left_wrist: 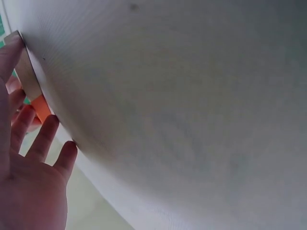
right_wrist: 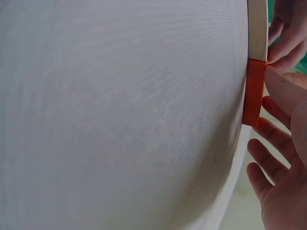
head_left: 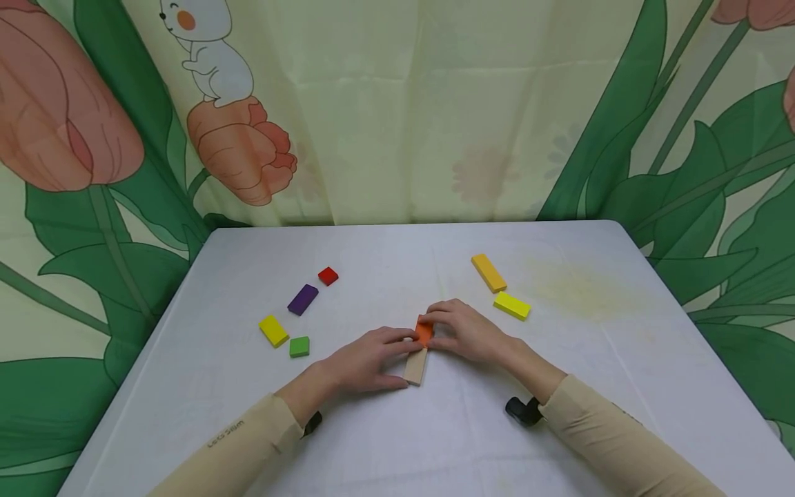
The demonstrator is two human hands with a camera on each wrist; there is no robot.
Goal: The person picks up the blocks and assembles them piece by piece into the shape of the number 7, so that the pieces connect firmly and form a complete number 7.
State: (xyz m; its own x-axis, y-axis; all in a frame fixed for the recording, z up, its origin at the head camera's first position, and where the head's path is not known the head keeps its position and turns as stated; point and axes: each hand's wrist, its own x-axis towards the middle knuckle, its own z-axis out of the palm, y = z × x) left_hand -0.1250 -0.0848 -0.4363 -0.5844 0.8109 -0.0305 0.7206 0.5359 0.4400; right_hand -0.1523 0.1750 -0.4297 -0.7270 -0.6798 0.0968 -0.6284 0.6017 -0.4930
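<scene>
Near the middle of the table, an orange block lies end to end with a plain wooden block. My right hand pinches the orange block, with the thumb near its close end and a fingertip at its far end. The left hand holds the wooden block, its thumb at the near end and fingertips by the joint. In the left wrist view the left thumb lies over the wooden block's end. In the right wrist view the orange block meets the wooden one in line.
Left of the hands lie a red block, a purple block, a yellow block and a green block. Farther right, an amber block sits beside another yellow block. A white cloth covers the table.
</scene>
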